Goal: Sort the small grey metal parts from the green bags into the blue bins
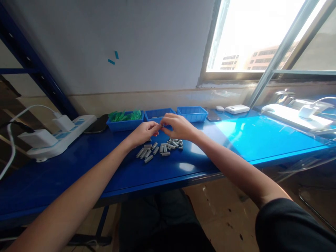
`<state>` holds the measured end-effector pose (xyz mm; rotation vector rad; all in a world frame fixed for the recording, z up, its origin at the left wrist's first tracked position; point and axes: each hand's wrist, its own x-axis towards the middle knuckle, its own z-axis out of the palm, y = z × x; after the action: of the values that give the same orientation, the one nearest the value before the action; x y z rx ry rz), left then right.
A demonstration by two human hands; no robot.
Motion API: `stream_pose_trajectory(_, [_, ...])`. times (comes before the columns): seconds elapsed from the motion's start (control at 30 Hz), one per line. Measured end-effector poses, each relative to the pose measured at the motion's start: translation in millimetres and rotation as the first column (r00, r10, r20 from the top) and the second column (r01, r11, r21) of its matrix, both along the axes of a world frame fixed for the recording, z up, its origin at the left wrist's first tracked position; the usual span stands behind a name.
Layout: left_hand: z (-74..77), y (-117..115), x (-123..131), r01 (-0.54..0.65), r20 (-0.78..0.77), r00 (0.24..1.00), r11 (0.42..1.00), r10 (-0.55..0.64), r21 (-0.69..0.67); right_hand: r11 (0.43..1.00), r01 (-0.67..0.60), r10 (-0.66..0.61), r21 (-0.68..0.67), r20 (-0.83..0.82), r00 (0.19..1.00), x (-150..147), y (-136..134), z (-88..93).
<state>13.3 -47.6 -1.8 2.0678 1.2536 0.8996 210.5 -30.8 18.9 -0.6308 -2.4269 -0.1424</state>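
My left hand (146,133) and my right hand (179,127) meet above the table, fingertips almost touching. The fingers of both are pinched around a tiny metallic piece (162,126), mostly hidden by the fingertips; its exact kind is too small to tell. Just below the hands, several short silver metal spacers (148,159) lie loose on the blue tabletop. A pile of smaller metal pieces (179,143) sits to their right, under my right hand. Behind my hands stands a blue bin (150,114) with a few metal parts inside, partly covered by my right hand.
A blue bin (126,124) of green plastic pieces (124,116) is on the left; another blue bin (192,114) stands on the right. Power strips (59,140) with plugs flank the blue table (118,187). Phones and a white power bank (237,109) lie along the wall.
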Motion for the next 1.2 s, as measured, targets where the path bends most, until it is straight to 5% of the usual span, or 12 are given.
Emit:
stream_pose_trajectory(0.1, [-1.3, -1.0, 4.4, 0.000, -0.115, 0.993, 0.998, 0.007, 0.059, 0.988, 0.144, -0.131, 0.054, -0.205, 0.970, 12.2, 3.8, 12.4])
stream_pose_trajectory(0.2, [-0.8, -0.7, 16.4, 0.095, -0.349, 0.936, 0.983, -0.035, 0.155, 0.873, 0.488, -0.437, 0.012, -0.427, 0.792, 33.6, 22.5, 15.4])
stream_pose_trajectory(0.27, [0.3, 0.1, 25.6, 0.187, -0.462, 0.884, 0.959, -0.069, 0.214, 0.744, 0.664, -0.634, -0.067, -0.384, 0.672, 47.9, 38.3, 9.9])
stream_pose_trajectory(0.33, [0.7, 0.7, 31.3, 0.226, -0.522, 0.851, 0.940, -0.062, 0.257, 0.677, 0.725, -0.733, -0.130, -0.217, 0.645, 56.7, 49.9, 2.5])
stream_pose_trajectory(0.4, [-1.0, 1.3, 30.9, 0.214, -0.547, 0.837, 0.940, -0.037, 0.265, 0.697, 0.696, -0.716, -0.174, -0.113, 0.689, 56.6, 53.1, -2.3])
stream_pose_trajectory(0.57, [-11.1, 3.7, 13.6, 0.116, -0.499, 0.866, 0.957, 0.034, 0.266, 0.899, 0.362, -0.391, -0.247, -0.076, 0.917, 27.0, 32.6, 0.3])
stream_pose_trajectory(0.73, [-9.4, 5.1, 6.1, -0.035, -0.307, 0.943, 0.954, 0.130, 0.297, 0.934, 0.131, -0.103, -0.332, 0.100, 0.990, 6.9, 14.4, -2.2])
stream_pose_trajectory(0.93, [-3.6, 2.8, 8.8, -0.208, -0.092, 0.968, 0.950, 0.235, 0.234, 0.971, 0.155, -0.147, -0.182, 0.060, 0.987, -3.0, 5.6, -7.6])
stream_pose_trajectory(1.1, [-3.9, -0.5, 11.2, -0.155, -0.050, 0.985, 0.970, 0.168, 0.190, 0.980, 0.182, -0.179, -0.076, 0.053, 0.983, -5.3, -1.3, -1.1])
stream_pose_trajectory(1.2, [-2.3, -4.3, 13.3, -0.060, -0.162, 0.982, 0.969, 0.101, 0.240, 0.972, 0.231, -0.220, 0.042, -0.187, 0.957, 9.5, -0.5, 11.7])
